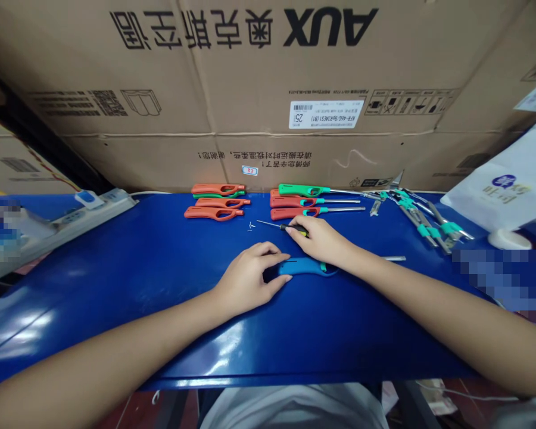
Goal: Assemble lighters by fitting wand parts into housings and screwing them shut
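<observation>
on the table [170,333], the left hand's [250,274] fingers pinched one end of a blue lighter [304,266] before the person; several lighters [290,213] looked assembled, while tubeless handles [212,213] and loose metal tubes [429,235] apparently remained; the right hand [324,238] gripped a screwdriver [286,227] near tiny pieces [251,226], perhaps screws.

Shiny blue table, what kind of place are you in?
Probably a small workshop: the right hand holds a slim black-and-yellow screwdriver, near orange plastic lighter handles and a pile of silver-and-turquoise metal tubes.
</observation>
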A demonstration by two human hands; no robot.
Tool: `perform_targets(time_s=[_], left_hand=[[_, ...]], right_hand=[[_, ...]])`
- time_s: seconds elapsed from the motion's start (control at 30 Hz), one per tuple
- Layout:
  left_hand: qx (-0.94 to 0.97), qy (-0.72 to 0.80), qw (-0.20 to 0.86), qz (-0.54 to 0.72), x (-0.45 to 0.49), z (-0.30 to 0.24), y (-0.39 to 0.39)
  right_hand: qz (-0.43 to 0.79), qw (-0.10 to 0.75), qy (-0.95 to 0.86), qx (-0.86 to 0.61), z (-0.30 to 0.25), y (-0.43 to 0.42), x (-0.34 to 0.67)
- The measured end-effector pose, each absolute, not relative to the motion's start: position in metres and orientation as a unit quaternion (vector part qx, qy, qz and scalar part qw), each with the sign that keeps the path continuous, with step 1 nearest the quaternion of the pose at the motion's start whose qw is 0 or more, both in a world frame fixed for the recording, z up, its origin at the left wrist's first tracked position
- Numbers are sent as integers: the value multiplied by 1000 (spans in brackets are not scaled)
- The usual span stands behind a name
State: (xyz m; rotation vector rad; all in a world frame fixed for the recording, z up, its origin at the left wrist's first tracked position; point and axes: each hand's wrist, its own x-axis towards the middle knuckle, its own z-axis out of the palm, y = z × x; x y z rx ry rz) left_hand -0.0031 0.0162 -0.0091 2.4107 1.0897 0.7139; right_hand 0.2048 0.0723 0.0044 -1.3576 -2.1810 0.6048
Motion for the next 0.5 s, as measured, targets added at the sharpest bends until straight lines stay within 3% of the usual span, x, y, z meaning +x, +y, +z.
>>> perform_targets(time_s=[0.5], left_hand=[[862,385,201,260,-4,-12,18]], right_hand=[[266,283,-791,-473,8,81,202]])
